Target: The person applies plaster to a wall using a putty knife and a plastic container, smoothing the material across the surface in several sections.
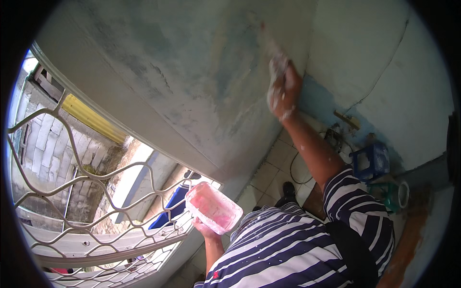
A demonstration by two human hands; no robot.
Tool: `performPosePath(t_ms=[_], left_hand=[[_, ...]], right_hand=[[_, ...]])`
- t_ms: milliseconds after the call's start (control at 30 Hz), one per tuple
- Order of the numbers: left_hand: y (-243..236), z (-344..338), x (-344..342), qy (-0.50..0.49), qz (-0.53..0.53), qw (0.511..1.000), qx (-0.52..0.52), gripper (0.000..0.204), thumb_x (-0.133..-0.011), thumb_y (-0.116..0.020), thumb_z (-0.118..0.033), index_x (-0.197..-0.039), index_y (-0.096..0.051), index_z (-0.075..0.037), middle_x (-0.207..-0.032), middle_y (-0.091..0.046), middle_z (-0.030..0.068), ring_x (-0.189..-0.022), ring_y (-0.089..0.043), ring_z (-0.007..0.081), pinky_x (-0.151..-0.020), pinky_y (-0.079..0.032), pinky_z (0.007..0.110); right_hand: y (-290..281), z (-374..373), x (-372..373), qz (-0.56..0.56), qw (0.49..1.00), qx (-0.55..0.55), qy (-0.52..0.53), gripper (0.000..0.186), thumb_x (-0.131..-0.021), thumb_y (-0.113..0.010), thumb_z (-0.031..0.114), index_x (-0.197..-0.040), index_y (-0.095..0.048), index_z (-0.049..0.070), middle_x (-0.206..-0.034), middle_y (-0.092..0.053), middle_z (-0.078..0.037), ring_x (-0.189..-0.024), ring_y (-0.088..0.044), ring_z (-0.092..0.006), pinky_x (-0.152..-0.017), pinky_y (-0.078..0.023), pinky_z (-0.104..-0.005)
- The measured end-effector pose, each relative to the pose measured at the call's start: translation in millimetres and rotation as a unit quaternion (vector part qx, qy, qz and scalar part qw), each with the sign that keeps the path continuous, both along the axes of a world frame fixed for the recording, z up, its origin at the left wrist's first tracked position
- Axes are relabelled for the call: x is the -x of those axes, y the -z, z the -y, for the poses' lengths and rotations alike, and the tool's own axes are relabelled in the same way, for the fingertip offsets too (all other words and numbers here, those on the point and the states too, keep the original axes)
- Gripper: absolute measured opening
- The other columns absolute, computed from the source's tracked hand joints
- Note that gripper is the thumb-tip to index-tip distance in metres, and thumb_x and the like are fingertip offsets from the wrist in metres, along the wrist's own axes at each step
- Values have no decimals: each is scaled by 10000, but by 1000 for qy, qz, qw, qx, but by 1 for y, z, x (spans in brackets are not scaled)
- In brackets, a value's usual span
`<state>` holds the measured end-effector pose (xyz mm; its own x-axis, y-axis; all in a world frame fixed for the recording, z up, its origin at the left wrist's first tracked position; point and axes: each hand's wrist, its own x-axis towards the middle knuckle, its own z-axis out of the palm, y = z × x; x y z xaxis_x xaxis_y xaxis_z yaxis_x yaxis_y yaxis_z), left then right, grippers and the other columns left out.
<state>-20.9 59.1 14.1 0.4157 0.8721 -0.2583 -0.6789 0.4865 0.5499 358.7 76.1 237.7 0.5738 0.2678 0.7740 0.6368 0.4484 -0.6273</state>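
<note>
My left hand [206, 229] grips a pink rectangular plastic tub [227, 206] by its lower side. Pinkish-white paste is smeared inside the tub. Raised against the patchy grey-green wall [192, 62], my right hand [283, 91] is closed and coated with white paste. From it a slim pale tool [272, 45] points up along the wall, with a small reddish spot near its far end. Blur hides the tool's exact kind. Pale, uneven smears cover the wall around it.
A window with a curved white metal grille [96, 177] lies at the left, close to the tub. At the lower right, a blue plastic stool [370, 162] and a green bucket [391, 197] stand by the adjoining wall. A cable [292, 168] loops across the tiled floor [269, 175].
</note>
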Motion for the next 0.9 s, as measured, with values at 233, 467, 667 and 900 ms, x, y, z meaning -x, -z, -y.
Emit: performPosePath(t_ms=[233,467,667,900], left_hand=[[15,0,10,-24,7,999,22,685,-936,-200,-534,-1408,-393,-76,-1342,-498,117,-1215,-512,341,-1005,-446,508],[-9,9,13,-22,-4,1000,15,672,-934,-210,-515,-1409,-387,-73,-1338,-496,129,-1205,-518,339,-1002,-446,509],[10,7,12,25,-46,999,2,666,-938,-213,-523,-1406,-386,-82,-1345,-492,99,-1221,-504,322,-994,-450,488],[7,17,16,11,-18,1000,19,660,-928,-231,-484,-1411,-395,-65,-1365,-490,119,-1248,-487,329,-1037,-418,503]], right_hand=[[107,-9,114,275,949,141,-55,679,-728,-604,-65,-1366,-517,152,-1455,-457,-77,-1372,-393,-279,-1007,-434,-399],[73,4,-23,-79,997,23,-14,340,-873,-483,-20,-1205,-553,10,-1012,-491,-37,-894,-447,-167,-745,-434,-275],[121,-31,85,137,982,125,21,619,-749,-561,-81,-1322,-530,151,-1375,-513,-97,-1269,-494,-324,-1009,-443,-398],[105,-10,23,-84,996,31,-1,308,-873,-309,-61,-1061,-552,-38,-990,-553,-44,-894,-527,-109,-837,-450,-249]])
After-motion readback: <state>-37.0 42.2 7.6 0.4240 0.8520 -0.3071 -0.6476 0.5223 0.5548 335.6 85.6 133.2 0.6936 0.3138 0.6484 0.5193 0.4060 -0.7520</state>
